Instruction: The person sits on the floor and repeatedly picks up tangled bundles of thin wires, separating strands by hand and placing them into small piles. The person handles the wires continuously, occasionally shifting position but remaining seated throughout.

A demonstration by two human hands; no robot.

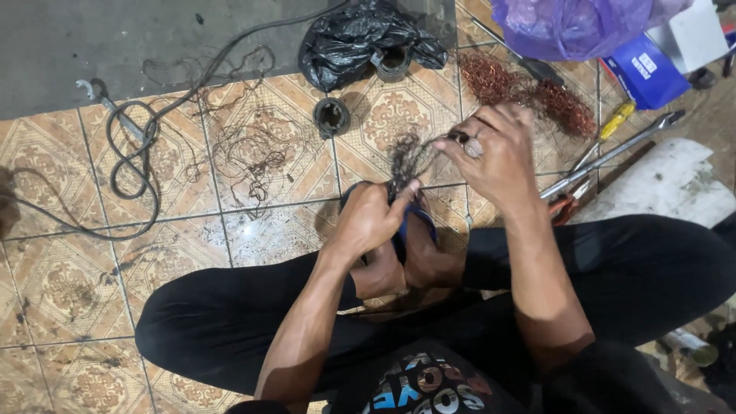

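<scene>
Two bare hands work over a patterned tile floor (69, 291), where a person sits cross-legged in black trousers (644, 268). Largest of the clutter is a purple bag (575, 23) at the top right, then a black bag (360, 38) with a dark ring half inside it, a blue box (644, 73), and a white slab (675, 180) by the right knee. A grey cable (130, 165) loops across the tiles at left; loose thin wire (253, 146) lies scattered beside it. A heap of copper wire (529, 92) sits just beyond the right hand, with long metal tools (613, 153) and a yellow-handled one near it. A small round core (331, 116) lies apart on the tile. Between the hands, above the feet, stands the wire tuft (404, 159), dark and frizzy. The left hand (372, 218) is closed around its base, fingers pressed together, thumb against the strands. The right hand (494, 157), wearing a ring, pinches the top strands between thumb and fingertips. Such a tuft looks light and springy, likely to tangle and prick; it seems best gripped low, where strands bunch, and pulled a few at a time.
</scene>
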